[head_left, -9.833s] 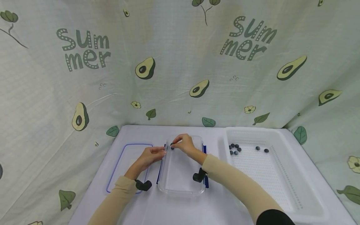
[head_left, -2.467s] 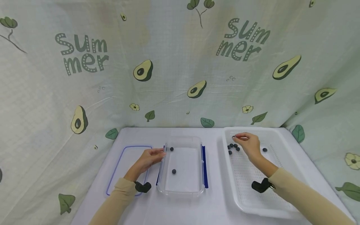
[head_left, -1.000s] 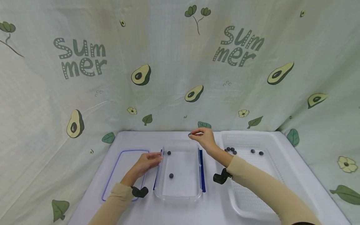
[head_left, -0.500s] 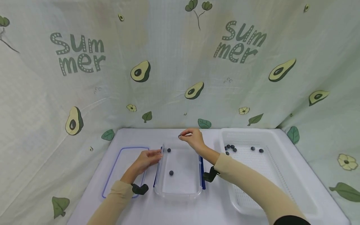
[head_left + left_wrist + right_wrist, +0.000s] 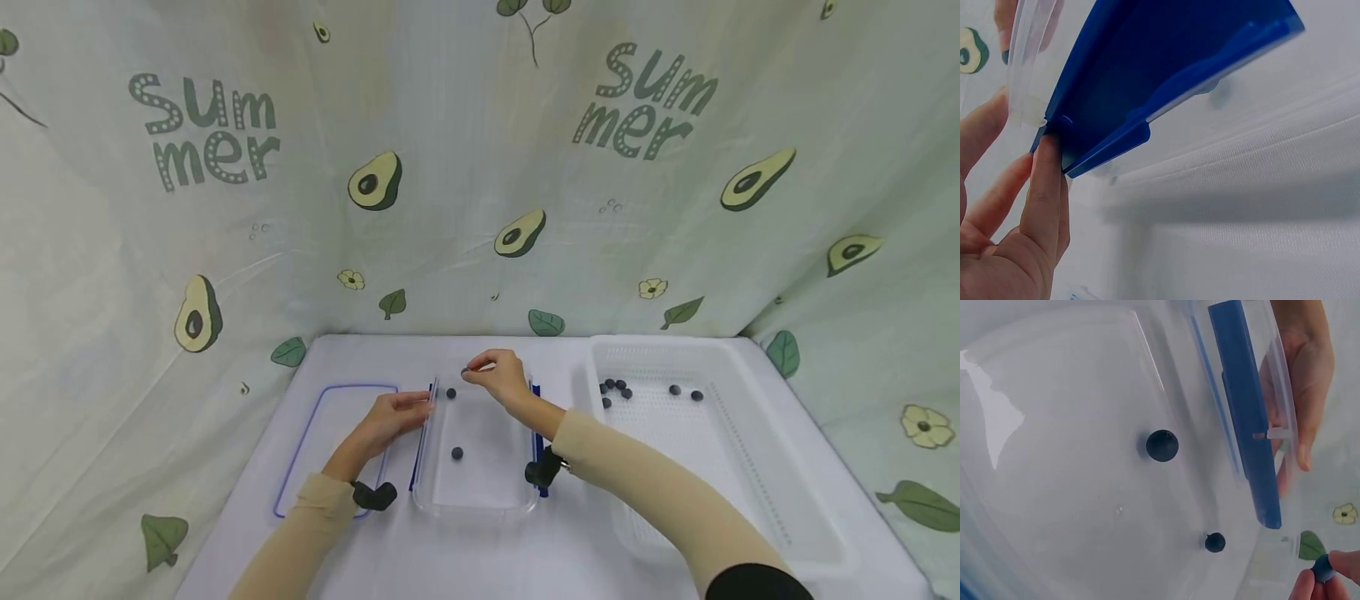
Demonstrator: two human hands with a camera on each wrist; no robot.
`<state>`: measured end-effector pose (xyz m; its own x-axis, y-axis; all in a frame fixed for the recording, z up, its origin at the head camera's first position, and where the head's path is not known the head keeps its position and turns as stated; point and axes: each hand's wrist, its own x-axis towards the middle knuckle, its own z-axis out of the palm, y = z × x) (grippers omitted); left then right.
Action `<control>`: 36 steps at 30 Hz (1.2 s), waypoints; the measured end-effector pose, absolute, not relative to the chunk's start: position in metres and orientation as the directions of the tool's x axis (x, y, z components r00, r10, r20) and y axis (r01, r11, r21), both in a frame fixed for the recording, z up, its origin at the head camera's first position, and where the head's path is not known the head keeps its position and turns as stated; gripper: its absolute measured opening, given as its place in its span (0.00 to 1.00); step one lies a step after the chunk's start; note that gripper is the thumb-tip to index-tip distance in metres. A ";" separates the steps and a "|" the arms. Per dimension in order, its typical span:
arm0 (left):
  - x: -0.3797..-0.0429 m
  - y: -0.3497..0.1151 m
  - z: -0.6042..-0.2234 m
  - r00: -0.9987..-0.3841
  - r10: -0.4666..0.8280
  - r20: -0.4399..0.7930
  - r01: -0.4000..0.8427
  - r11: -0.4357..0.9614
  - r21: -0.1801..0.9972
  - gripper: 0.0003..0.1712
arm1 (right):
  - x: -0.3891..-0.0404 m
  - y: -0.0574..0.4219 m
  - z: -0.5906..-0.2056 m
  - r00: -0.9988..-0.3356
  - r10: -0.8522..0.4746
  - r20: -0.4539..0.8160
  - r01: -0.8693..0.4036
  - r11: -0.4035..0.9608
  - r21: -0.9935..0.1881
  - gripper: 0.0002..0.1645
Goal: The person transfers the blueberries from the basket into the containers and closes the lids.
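Observation:
My right hand (image 5: pixel 501 382) pinches a blueberry (image 5: pixel 1322 569) between thumb and fingertips, above the far end of a clear plastic container (image 5: pixel 480 505). Inside it lie two more berries: one blueberry (image 5: pixel 451 393) close to the far left corner, another blueberry (image 5: pixel 457 453) nearer the middle. My left hand (image 5: pixel 392 421) is at the container's left side, its fingers fairly straight. In the left wrist view those fingertips touch the base of the blue latch flap (image 5: pixel 1147 75), which sticks outward, and the thumb lies near the clear wall.
A white perforated basket (image 5: pixel 720 467) stands at the right with several blueberries (image 5: pixel 610 384) by its left wall and two others further right. A clear lid with a blue seal (image 5: pixel 330 386) lies left of the container. A printed curtain (image 5: pixel 450 275) hangs behind the table.
From the basket, my right hand has come left with a blueberry to over the container's far end, lowering slightly lately. The left hand stays put. The second berry inside appeared since the oldest frame.

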<state>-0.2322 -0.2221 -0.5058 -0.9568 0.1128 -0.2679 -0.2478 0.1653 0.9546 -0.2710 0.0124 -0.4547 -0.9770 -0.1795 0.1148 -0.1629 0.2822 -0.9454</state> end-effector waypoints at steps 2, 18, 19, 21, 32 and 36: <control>-0.233 -0.222 -0.505 -0.956 0.109 -0.272 -0.252 0.165 0.953 0.33 | -0.271 0.011 -0.456 -0.976 -0.186 0.114 -0.165 0.284 -0.944 0.08; -0.235 -0.222 -0.506 -0.956 0.091 -0.280 -0.267 0.131 0.955 0.31 | -0.275 -0.004 -0.466 -0.985 -0.160 0.068 -0.115 0.311 -0.944 0.09; -0.235 -0.222 -0.506 -0.956 0.092 -0.279 -0.267 0.130 0.955 0.31 | -0.275 -0.005 -0.467 -0.985 -0.159 0.066 -0.114 0.310 -0.944 0.09; -0.235 -0.222 -0.506 -0.956 0.095 -0.276 -0.263 0.129 0.956 0.31 | -0.276 -0.008 -0.469 -0.986 -0.156 0.058 -0.105 0.314 -0.944 0.08; -0.235 -0.222 -0.507 -0.954 0.100 -0.281 -0.269 0.119 0.956 0.31 | -0.273 -0.016 -0.475 -0.987 -0.156 0.051 -0.098 0.316 -0.944 0.08; -0.234 -0.222 -0.507 -0.956 0.100 -0.276 -0.264 0.121 0.957 0.31 | -0.273 -0.018 -0.477 -0.987 -0.146 0.068 -0.112 0.320 -0.941 0.08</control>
